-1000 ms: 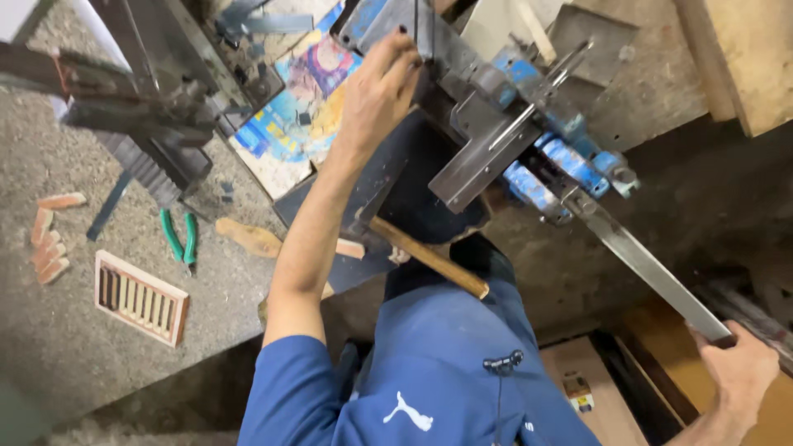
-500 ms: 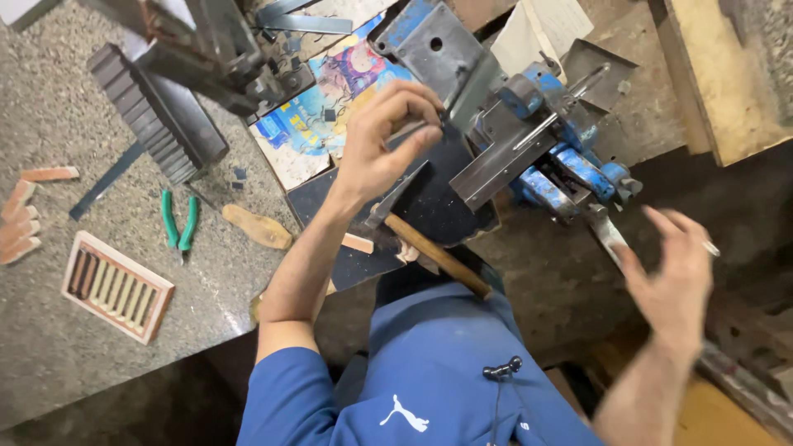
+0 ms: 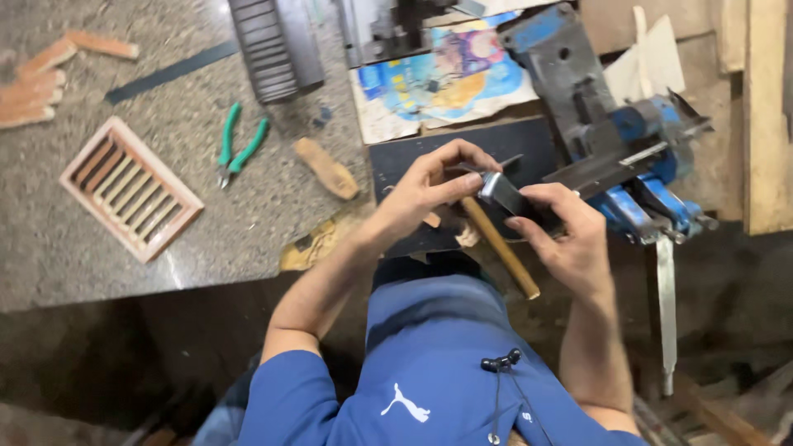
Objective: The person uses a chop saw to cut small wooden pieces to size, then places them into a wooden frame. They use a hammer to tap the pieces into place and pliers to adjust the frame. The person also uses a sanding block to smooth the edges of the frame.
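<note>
Count as observed in the head view. Hands: two, a left hand (image 3: 425,190) and a right hand (image 3: 570,239), both on one metal piece (image 3: 508,192). Blue vise (image 3: 632,157): one. Wooden handle (image 3: 500,248): one. Green-handled pliers (image 3: 239,149): one pair. Slatted wooden grille (image 3: 130,188): one. Colourful printed sheet (image 3: 446,78): one. Small wooden blocks (image 3: 33,87) at the bench's far left: several; exact number unclear.

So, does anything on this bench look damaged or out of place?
Mostly ordinary workshop clutter. The colourful printed sheet under the blue vise is torn and worn at its edges. A wooden-handled hammer sticks out over the bench edge, below the metal piece in both hands.
</note>
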